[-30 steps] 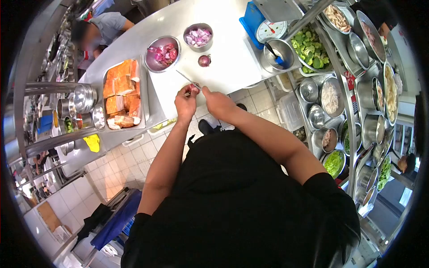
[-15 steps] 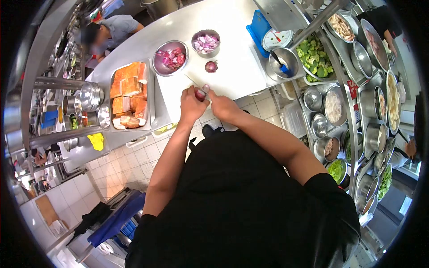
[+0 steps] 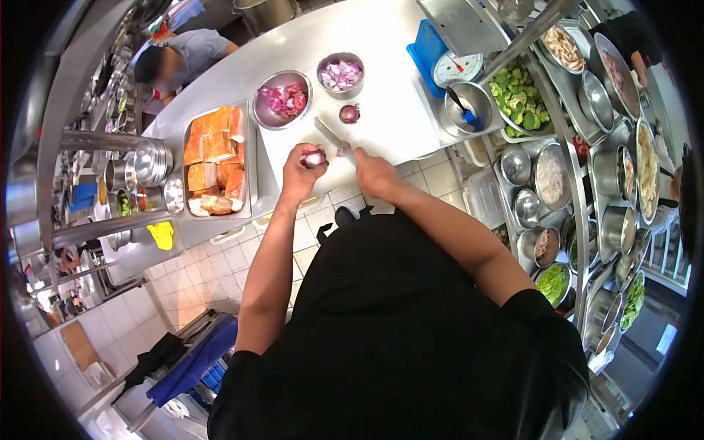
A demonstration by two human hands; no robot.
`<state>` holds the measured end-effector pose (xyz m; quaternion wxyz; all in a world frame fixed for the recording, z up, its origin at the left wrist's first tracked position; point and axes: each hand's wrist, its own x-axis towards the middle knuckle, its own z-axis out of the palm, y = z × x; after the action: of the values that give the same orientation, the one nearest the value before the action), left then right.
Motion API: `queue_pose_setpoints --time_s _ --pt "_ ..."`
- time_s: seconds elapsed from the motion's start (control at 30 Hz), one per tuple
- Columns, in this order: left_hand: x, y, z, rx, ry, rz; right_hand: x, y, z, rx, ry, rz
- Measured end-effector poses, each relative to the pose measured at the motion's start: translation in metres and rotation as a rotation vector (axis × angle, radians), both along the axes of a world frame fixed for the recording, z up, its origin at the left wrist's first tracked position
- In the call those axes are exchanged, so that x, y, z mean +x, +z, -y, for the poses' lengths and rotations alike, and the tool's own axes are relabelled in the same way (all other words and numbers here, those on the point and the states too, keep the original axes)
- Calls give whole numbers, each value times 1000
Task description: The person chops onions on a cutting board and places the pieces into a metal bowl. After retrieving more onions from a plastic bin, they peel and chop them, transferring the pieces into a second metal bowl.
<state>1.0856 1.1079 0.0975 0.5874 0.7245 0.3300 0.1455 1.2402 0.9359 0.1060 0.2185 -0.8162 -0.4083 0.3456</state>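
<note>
Purple onion (image 3: 314,158), gripped by the left hand (image 3: 298,176) over the white board (image 3: 400,132), has been parted from the knife (image 3: 331,133) clasped in the right hand (image 3: 375,174); cutting appears paused.

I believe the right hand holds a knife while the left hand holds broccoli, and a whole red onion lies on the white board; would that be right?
Not quite: in the head view, the left hand holds an onion. The rest is right: the right hand holds a knife, and a whole red onion lies on the white board.
</note>
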Motion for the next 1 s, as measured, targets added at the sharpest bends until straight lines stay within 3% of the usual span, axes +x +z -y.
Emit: queue_pose_setpoints --time_s 0.1,0.17,0.23,0.37,0.5,0.57,1.0 --pt "-5 4 -4 -86 61 77 8 11 4 -13 -40 -26" --pt "-6 -1 -6 30 49 58 14 20 7 -31 -53 -77" --pt "-6 -12 -4 18 54 70 13 27 14 63 -52 60" --pt "1 -24 11 -22 86 126 7 32 31 207 -9 73" --pt "4 -16 18 102 101 40 3 48 57 168 60 66" --pt "4 -14 15 293 106 -43 2 51 69 153 88 90" --pt "7 -10 13 83 145 -30 -6 37 68 217 105 122"
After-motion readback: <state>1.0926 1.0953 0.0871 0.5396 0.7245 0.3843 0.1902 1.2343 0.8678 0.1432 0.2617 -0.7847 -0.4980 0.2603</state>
